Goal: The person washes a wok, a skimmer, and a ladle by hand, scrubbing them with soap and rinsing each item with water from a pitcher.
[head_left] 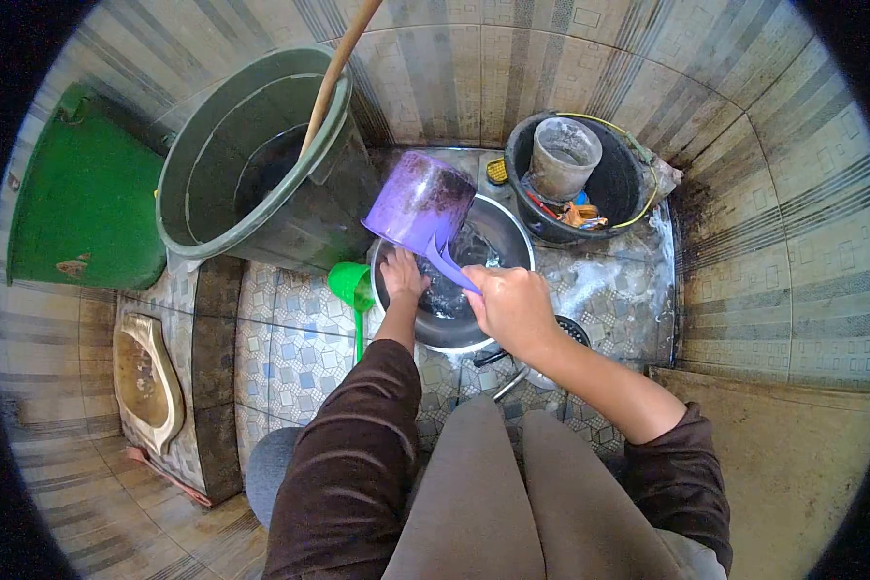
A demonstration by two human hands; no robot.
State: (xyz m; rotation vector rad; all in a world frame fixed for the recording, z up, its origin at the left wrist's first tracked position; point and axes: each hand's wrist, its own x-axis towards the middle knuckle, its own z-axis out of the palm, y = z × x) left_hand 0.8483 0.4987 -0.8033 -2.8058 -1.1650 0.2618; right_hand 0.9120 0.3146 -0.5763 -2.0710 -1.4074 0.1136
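Note:
My right hand (514,307) is closed around the handle of a purple water dipper (418,198), which is tipped over a wide metal basin (526,253). Dark stains mark the dipper's side and bottom. Inside the basin, water ripples and splashes. My left hand (402,275) reaches into the basin's left side, fingers stretched out, under the dipper's rim. A green dipper (348,282) lies on the floor just left of the basin. By my right forearm, a black perforated utensil (572,331) and other kitchenware are partly hidden.
A tall grey-green bin (333,208) with a hose (338,77) stands at back left, beside a green tub (92,203). At back right, a black bucket (551,230) holds a dirty grey container (563,174). A squat toilet (169,396) sits on a raised ledge at left.

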